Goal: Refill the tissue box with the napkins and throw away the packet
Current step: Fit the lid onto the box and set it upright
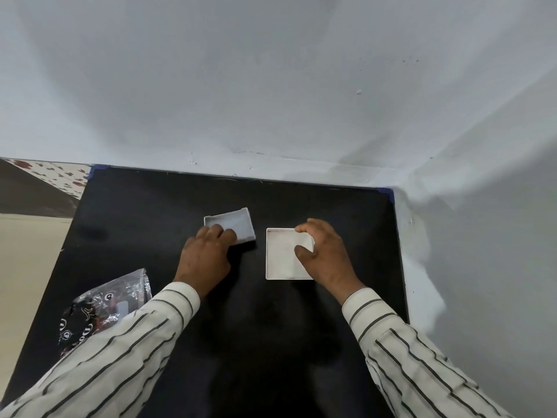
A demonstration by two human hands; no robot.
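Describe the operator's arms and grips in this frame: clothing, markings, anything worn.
Left sleeve and right sleeve are long, cream-white with thin dark stripes running lengthwise, and they end in cuffs at the wrists. The left grip and right grip are bare hands: no gloves, and no rings, watch or wristband visible. No cables or tags show.

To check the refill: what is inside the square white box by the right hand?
A flat white layer, probably napkins, fills the square white box. The right hand covers its right side, hiding that part.
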